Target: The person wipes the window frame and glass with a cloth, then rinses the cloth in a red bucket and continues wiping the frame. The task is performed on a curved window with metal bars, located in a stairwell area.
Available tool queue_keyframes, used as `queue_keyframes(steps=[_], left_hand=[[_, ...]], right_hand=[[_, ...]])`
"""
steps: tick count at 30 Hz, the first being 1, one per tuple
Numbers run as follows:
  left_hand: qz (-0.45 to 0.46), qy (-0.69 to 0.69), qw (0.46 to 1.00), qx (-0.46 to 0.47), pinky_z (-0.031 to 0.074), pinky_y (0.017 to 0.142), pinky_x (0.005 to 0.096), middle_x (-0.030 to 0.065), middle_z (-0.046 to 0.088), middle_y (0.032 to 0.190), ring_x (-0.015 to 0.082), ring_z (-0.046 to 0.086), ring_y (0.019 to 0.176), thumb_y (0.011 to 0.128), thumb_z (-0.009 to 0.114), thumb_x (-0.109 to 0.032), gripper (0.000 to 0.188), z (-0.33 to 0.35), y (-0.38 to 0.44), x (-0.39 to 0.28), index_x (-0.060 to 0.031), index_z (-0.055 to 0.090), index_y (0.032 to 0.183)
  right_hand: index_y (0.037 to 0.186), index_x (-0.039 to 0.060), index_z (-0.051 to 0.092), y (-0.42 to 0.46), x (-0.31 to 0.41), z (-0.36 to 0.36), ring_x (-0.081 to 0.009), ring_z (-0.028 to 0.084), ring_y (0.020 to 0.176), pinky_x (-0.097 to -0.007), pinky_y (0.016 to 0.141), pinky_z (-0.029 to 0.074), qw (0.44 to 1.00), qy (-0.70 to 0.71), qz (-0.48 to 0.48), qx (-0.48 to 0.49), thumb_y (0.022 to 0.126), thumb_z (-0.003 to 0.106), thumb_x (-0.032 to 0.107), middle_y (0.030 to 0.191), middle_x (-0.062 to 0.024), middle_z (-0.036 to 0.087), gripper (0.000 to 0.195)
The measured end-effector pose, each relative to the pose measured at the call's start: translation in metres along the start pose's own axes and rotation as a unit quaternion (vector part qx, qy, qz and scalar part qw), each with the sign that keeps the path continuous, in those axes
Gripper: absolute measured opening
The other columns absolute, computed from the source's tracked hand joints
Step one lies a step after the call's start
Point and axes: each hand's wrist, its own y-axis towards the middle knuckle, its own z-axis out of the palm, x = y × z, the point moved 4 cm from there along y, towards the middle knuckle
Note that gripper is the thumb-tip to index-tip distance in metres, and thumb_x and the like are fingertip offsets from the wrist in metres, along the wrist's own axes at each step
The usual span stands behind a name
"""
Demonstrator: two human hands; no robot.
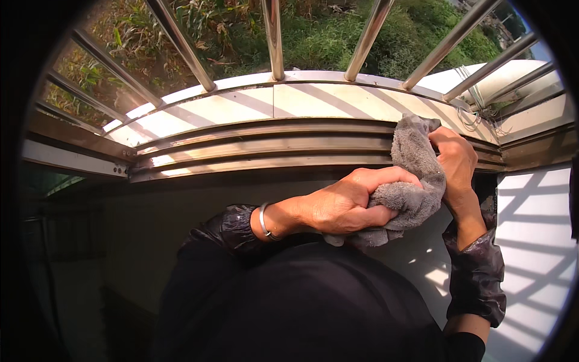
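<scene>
A grey terry cloth (416, 158) is bunched between my two hands above the right part of the metal sliding-window track (271, 145). My left hand (348, 199), with a silver bangle at the wrist, grips the lower folds of the cloth just inside the track. Farther right, my right hand (454, 156) has its fingers closed on the cloth's upper edge, over the track's outer rails and beside the tiled sill (325, 102). Part of the cloth lies across the rails. My right fingertips are partly hidden by the cloth and the hand itself.
Steel security bars (273, 40) rise along the sill's outer edge, with plants beyond. Loose wire (472, 97) is tied round a bar near a white pipe (506, 83) at the right. Window frame parts (77, 158) bound the left side; a white wall (533, 226) stands at the right.
</scene>
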Motion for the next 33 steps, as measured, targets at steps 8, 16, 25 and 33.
queue_keyframes(steps=[8, 16, 25, 33], left_hand=[[-0.04, -0.004, 0.975, -0.217, 0.043, 0.093, 0.0285, 0.0095, 0.06, 0.111, 0.0142, 0.056, 0.104, 0.074, 0.054, 0.004, 0.043, -0.068, -0.171, -0.053, 0.0037, 0.055, 0.117], [0.066, 0.023, 0.868, -0.491, 0.042, 0.095, 0.0316, 0.0124, 0.056, 0.12, 0.0207, 0.055, 0.109, 0.084, 0.056, -0.037, 0.065, -0.106, -0.298, -0.086, 0.0046, 0.041, 0.131], [0.083, -0.229, 0.932, -0.27, 0.045, 0.095, 0.0399, 0.0175, 0.055, 0.122, 0.0274, 0.056, 0.11, 0.093, 0.043, -0.036, 0.056, -0.065, -0.112, -0.04, 0.004, 0.041, 0.132], [0.052, -0.41, 0.906, -0.094, 0.053, 0.078, 0.0303, 0.0118, 0.065, 0.101, 0.0179, 0.065, 0.086, 0.098, 0.039, -0.022, 0.036, 0.061, 0.135, 0.022, 0.0038, 0.054, 0.117]], right_hand=[[0.065, 0.0068, 0.062, 0.066, 0.216, 0.039, -0.028, 0.063, 0.068, -0.0395, 0.058, 0.047, 0.975, 0.096, -0.189, 0.068, 0.076, 0.061, 0.024, 0.069, -0.0109, 0.061, 0.02], [0.063, 0.0084, 0.063, 0.111, 0.321, 0.067, -0.0298, 0.062, 0.057, -0.0392, 0.054, 0.048, 0.923, 0.322, -0.208, 0.019, 0.077, 0.067, 0.033, 0.06, -0.0105, 0.06, 0.029], [0.095, -0.0009, 0.069, 0.07, 0.098, -0.005, -0.0091, 0.063, 0.06, -0.0215, 0.049, 0.05, 0.745, 0.661, 0.064, -0.064, 0.085, 0.07, 0.016, 0.073, -0.0046, 0.068, 0.02], [0.099, -0.002, 0.066, -0.045, -0.165, -0.095, -0.0072, 0.062, 0.069, -0.0222, 0.062, 0.051, 0.888, 0.235, 0.247, -0.309, 0.082, 0.069, 0.005, 0.083, -0.0063, 0.069, 0.019]])
